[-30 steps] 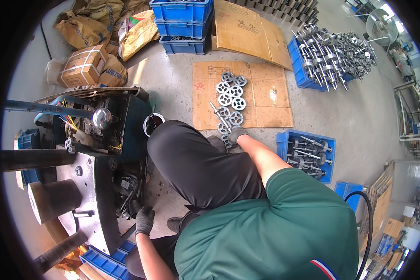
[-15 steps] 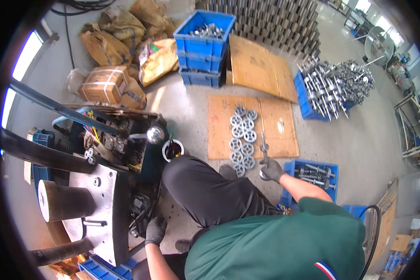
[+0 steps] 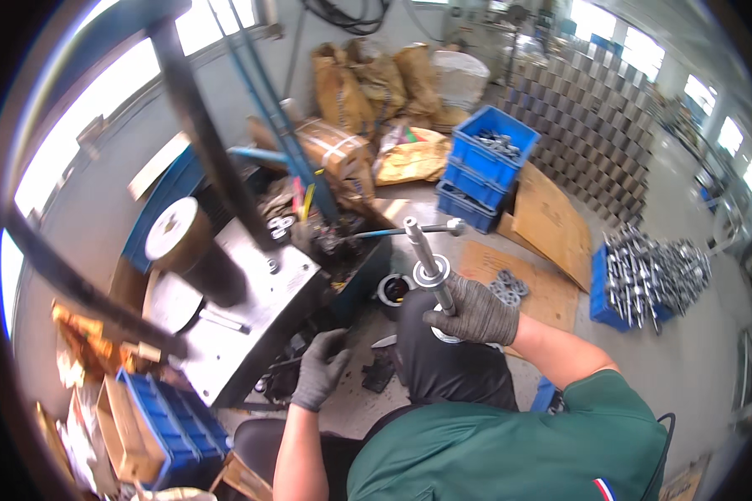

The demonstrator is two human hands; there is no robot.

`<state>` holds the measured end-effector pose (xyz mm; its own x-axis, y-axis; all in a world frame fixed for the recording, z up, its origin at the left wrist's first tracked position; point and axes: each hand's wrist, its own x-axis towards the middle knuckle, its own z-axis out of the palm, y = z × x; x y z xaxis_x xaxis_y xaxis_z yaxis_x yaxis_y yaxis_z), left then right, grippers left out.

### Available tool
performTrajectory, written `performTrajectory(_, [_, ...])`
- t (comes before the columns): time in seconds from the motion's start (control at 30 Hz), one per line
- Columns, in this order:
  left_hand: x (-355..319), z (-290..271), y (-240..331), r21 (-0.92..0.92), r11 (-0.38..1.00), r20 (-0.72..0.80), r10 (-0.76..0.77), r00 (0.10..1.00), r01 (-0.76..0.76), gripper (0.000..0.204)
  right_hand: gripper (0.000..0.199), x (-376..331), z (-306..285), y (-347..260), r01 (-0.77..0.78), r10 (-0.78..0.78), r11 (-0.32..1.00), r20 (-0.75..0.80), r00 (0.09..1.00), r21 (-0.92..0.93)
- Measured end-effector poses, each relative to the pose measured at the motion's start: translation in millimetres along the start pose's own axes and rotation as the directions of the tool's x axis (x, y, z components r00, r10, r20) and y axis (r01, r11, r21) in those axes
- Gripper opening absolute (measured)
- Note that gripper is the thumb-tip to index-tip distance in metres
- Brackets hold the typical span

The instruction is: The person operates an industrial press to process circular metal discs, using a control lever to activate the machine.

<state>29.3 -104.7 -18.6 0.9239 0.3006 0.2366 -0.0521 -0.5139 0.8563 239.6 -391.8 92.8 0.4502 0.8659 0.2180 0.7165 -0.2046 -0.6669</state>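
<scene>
My right hand [image 3: 481, 316], in a dark grey glove, grips a metal shaft [image 3: 420, 242] with round collars. The shaft stands nearly upright above my knee, tilted a little to the left. One collar shows above the glove and another below it. My left hand [image 3: 320, 372], also gloved, hangs beside the near edge of a steel press table [image 3: 251, 351]. Its fingers are slightly bent, the thumb stands apart, and nothing shows in them. On that table are a thick dark cylinder [image 3: 202, 259] with a pale top and a small metal bar [image 3: 224, 321].
Dark press columns [image 3: 213, 138] rise at the left. A blue-handled lever [image 3: 401, 232] reaches out past the shaft. Spoked metal wheels [image 3: 508, 288] lie on cardboard [image 3: 551, 305]. Beyond are stacked blue crates [image 3: 480, 179] and a pile of shafts [image 3: 656, 275] in another crate. A bucket [image 3: 393, 290] stands near my knee.
My right hand has lifted the shaft from beside the floor crate and brought it left, toward the press. My left hand has risen a little. The view has turned toward the press.
</scene>
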Motion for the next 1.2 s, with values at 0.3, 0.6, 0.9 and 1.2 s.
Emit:
performTrajectory(0.3, [-30.2, 21.2, 8.4, -0.835, 0.544, -0.115, -0.320, 0.940, 0.083, 0.049, 0.064, 106.4, 91.8, -56.6, 0.122, -0.113, 0.993, 0.402, 0.909, 0.004])
performTrajectory(0.6, [-37.6, 47.6, -22.6, -0.991, 0.009, 0.107, -0.528, 0.842, 0.132, 0.016, 0.013, 133.5, -39.1, -96.8, 0.446, -0.427, 0.749, 0.157, 0.890, -0.491])
performTrajectory(0.9, [-18.0, 16.6, -9.6, -0.974, -0.140, 0.225, -0.665, 0.712, 0.177, 0.013, 0.032, 143.9, -96.2, -72.3, 0.088, 0.099, 0.673, 0.207, 0.973, -0.735])
performTrajectory(1.2, [-13.3, -11.2, -14.3, -0.974, 0.183, -0.029, -0.693, 0.721, 0.136, 0.033, 0.050, 142.7, -75.7, -50.3, 0.133, 0.125, 0.669, 0.287, 0.950, -0.731])
